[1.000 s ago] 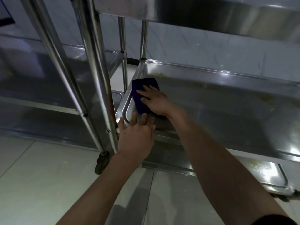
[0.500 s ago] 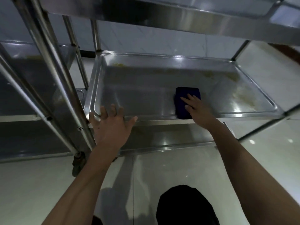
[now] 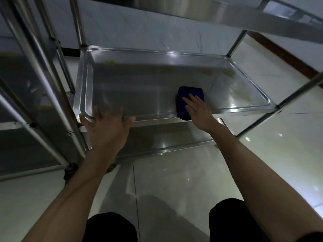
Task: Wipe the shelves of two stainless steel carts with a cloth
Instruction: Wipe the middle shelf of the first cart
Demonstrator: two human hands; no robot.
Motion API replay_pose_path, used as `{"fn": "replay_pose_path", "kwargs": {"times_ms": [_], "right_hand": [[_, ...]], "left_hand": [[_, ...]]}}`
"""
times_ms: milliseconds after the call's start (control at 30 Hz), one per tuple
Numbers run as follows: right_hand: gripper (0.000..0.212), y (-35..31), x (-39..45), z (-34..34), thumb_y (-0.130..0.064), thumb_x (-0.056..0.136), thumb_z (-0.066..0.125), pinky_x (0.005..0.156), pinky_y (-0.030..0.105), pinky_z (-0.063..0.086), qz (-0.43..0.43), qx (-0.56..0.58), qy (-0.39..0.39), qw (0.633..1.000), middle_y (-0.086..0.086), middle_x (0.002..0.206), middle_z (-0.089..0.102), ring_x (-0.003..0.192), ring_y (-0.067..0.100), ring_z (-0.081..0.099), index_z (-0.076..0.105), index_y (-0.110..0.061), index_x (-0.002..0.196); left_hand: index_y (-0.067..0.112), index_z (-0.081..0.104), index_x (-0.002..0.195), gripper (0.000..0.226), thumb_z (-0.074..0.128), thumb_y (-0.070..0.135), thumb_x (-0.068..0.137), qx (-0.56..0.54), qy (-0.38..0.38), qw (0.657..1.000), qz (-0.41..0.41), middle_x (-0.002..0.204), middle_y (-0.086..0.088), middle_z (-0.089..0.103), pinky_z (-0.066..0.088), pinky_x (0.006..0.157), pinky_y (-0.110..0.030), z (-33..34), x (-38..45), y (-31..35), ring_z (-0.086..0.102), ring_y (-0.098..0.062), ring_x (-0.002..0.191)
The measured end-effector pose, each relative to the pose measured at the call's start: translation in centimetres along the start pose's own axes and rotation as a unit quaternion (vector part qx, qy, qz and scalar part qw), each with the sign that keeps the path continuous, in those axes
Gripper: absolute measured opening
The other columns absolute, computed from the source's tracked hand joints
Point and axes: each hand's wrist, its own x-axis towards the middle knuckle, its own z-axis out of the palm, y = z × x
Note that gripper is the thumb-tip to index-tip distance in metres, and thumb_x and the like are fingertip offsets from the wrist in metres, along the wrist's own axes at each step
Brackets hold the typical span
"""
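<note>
A stainless steel cart stands before me; its middle shelf (image 3: pixel 139 95) is a rimmed tray with yellowish smears along the back and at the right end. A dark blue cloth (image 3: pixel 188 95) lies flat on the shelf near its front rim, right of centre. My right hand (image 3: pixel 197 110) presses on the cloth with straight fingers. My left hand (image 3: pixel 106 130) rests spread on the shelf's front left rim, fingers straight. A second steel cart (image 3: pixel 26 81) stands close on the left.
The top shelf (image 3: pixel 192 13) overhangs the work area. A lower shelf (image 3: pixel 166 137) sits under the middle one. Upright posts (image 3: pixel 52 84) and castor wheels (image 3: pixel 70 170) stand at the left. Glossy tiled floor (image 3: pixel 192 180) lies in front, my dark-clad knees at the bottom.
My right hand has slid the cloth from the shelf's left end along the front to right of centre. My left hand stays on the front left rim.
</note>
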Motion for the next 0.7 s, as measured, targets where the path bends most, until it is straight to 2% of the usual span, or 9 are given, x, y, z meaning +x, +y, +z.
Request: {"fn": "replay_pose_path", "kwargs": {"times_ms": [100, 233, 300, 400, 467, 567, 633, 700], "right_hand": [[0.046, 1.5, 0.1, -0.2, -0.03, 0.11, 0.026, 0.123, 0.036, 0.013, -0.037, 0.02, 0.007, 0.999, 0.003, 0.166, 0.019, 0.154, 0.02, 0.011, 0.03, -0.026, 0.156], [0.046, 4.6, 1.3, -0.5, -0.027, 0.11, 0.028, 0.124, 0.038, 0.012, -0.103, -0.005, -0.007, 0.995, 0.005, 0.166, 0.019, 0.154, 0.02, 0.013, 0.031, -0.022, 0.156], [0.047, 6.2, 1.9, -0.3, -0.024, 0.109, 0.03, 0.124, 0.037, 0.012, -0.133, 0.002, 0.0, 0.991, 0.006, 0.166, 0.019, 0.154, 0.02, 0.012, 0.031, -0.021, 0.156], [0.048, 8.8, 2.9, -0.1, -0.023, 0.108, 0.031, 0.124, 0.038, 0.013, -0.161, 0.037, 0.002, 0.986, 0.006, 0.166, 0.019, 0.154, 0.021, 0.012, 0.031, -0.021, 0.156], [0.049, 11.2, 3.8, -0.4, -0.025, 0.108, 0.028, 0.124, 0.04, 0.013, -0.173, 0.03, -0.009, 0.984, 0.005, 0.166, 0.016, 0.154, 0.02, 0.009, 0.027, -0.023, 0.157], [0.05, 16.3, 4.9, -1.9, -0.023, 0.107, 0.032, 0.124, 0.043, 0.014, -0.167, 0.038, -0.008, 0.985, 0.006, 0.166, 0.019, 0.154, 0.025, 0.012, 0.029, -0.02, 0.157], [0.05, 20.1, 5.2, -3.0, -0.022, 0.106, 0.034, 0.124, 0.046, 0.015, -0.161, 0.049, -0.006, 0.986, 0.007, 0.165, 0.021, 0.153, 0.027, 0.014, 0.031, -0.018, 0.156], [0.05, 23.6, 5.5, -4.1, -0.022, 0.106, 0.034, 0.124, 0.048, 0.015, -0.148, 0.056, -0.017, 0.987, 0.007, 0.166, 0.019, 0.153, 0.027, 0.012, 0.03, -0.018, 0.156]], "left_hand": [[0.026, 0.061, 0.122, 0.052, 0.033, 0.063, 0.098, -0.001, 0.038, 0.999, -0.007, 0.131, -0.015, 0.054, 0.026, 0.103, -0.068, 0.1, -0.2, 0.2, 0.044, -0.041, 0.13], [0.022, 0.068, 0.092, 0.039, 0.044, 0.052, 0.098, -0.049, 0.047, 0.996, -0.049, 0.101, -0.007, 0.065, 0.04, 0.097, -0.06, -1.1, 0.4, 2.7, 0.059, -0.037, 0.105], [0.02, 0.067, 0.088, 0.028, 0.047, 0.038, 0.097, -0.088, 0.059, 0.994, -0.009, 0.094, -0.005, 0.065, 0.048, 0.087, -0.05, -1.4, 0.7, 7.0, 0.061, -0.033, 0.093], [0.02, 0.053, 0.077, 0.016, 0.051, 0.022, 0.093, -0.134, 0.061, 0.987, 0.06, 0.085, -0.004, 0.063, 0.048, 0.076, -0.041, -1.0, 0.8, 16.9, 0.059, -0.031, 0.083], [0.016, 0.056, 0.081, 0.014, 0.05, 0.017, 0.093, -0.171, 0.04, 0.982, 0.073, 0.089, -0.003, 0.062, 0.049, 0.078, -0.042, -0.3, 1.4, 22.7, 0.058, -0.028, 0.085], [0.019, 0.067, 0.096, 0.017, 0.05, 0.021, 0.095, -0.161, 0.06, 0.983, 0.072, 0.099, 0.001, 0.064, 0.046, 0.08, -0.036, 1.0, 2.7, 28.3, 0.059, -0.023, 0.091], [0.022, 0.067, 0.096, 0.017, 0.05, 0.024, 0.096, -0.141, 0.064, 0.985, 0.074, 0.097, 0.004, 0.063, 0.038, 0.075, -0.032, 1.3, 3.1, 31.3, 0.058, -0.021, 0.091], [0.023, 0.067, 0.097, 0.018, 0.05, 0.027, 0.097, -0.133, 0.053, 0.986, 0.079, 0.098, 0.004, 0.063, 0.037, 0.075, -0.031, 1.2, 3.7, 34.0, 0.059, -0.021, 0.091]]}}
